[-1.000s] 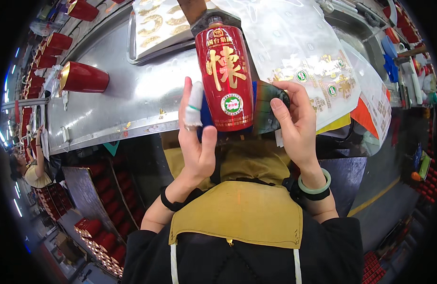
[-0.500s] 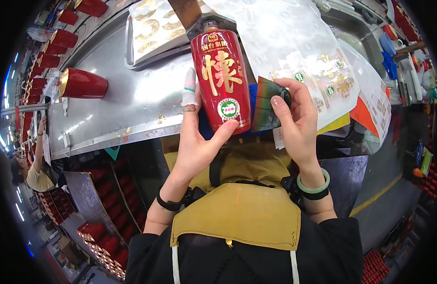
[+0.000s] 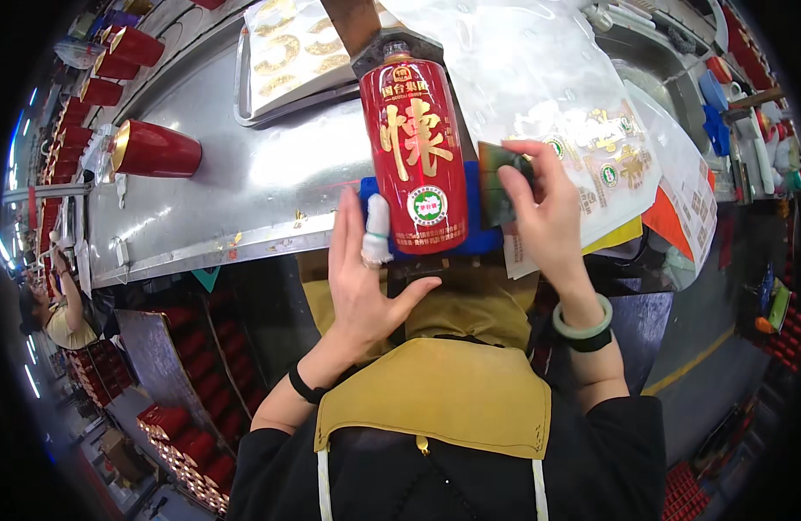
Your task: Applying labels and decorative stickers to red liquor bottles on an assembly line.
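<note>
A red bottle [image 3: 415,156] with a large gold character and a round green-and-white emblem rests on a blue support [image 3: 484,204], its neck towards a dark metal bracket [image 3: 395,43]. By the bottle's lower left side is my left hand [image 3: 363,278], fingers stretched out and thumb apart, with nothing in it. One of its fingers wears a white fabric cover [image 3: 378,230]. To the right of the bottle, my right hand [image 3: 546,204] pinches a dark green, translucent flat scraper [image 3: 496,184] between thumb and fingers, apart from the bottle.
Clear sheets with gold and green transfers [image 3: 591,156] cover the right of the metal table [image 3: 235,187]. A tray [image 3: 244,104] with gold-printed sheets stands at the back. Red cups [image 3: 157,148] line the left. A person [image 3: 66,313] works at far left.
My left hand has let go of the bottle and moved down to its lower left side, fingers straightened. The scraper has shifted slightly right, away from the bottle, in my right hand.
</note>
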### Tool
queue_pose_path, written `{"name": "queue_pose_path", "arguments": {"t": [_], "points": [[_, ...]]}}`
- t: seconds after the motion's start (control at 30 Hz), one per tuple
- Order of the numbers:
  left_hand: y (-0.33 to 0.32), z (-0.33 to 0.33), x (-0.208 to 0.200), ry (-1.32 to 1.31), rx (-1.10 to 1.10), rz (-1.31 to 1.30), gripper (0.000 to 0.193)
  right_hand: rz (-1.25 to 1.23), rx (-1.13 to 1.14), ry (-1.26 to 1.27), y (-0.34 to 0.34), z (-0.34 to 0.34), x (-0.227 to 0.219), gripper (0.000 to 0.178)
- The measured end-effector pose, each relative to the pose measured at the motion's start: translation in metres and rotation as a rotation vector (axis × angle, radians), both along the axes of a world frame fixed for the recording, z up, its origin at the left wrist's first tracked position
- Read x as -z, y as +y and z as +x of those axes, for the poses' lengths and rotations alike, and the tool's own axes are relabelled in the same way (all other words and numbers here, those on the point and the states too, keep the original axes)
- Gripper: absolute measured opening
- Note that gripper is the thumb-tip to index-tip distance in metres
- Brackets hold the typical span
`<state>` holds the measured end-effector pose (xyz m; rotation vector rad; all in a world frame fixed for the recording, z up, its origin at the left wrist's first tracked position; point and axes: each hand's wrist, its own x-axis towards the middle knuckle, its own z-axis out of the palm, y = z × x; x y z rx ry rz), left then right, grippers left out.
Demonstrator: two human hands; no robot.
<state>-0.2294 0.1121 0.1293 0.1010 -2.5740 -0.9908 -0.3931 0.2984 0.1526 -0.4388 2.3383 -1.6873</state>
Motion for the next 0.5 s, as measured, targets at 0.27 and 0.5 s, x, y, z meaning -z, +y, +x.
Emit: {"name": "queue_pose_path", "arguments": {"t": [0.27,0.5], "points": [[-0.016,-0.029,-0.007,-0.068,-0.105,0.030,0.119,-0.087,-0.130,0.512,-0.022,-0.039,-0.052,0.031],[-0.022,-0.040,-0.035,0.042,0.100,0.406,0.136,0.018,-0.462,1.180,-0.044,-0.044,-0.048,0.022]]}}
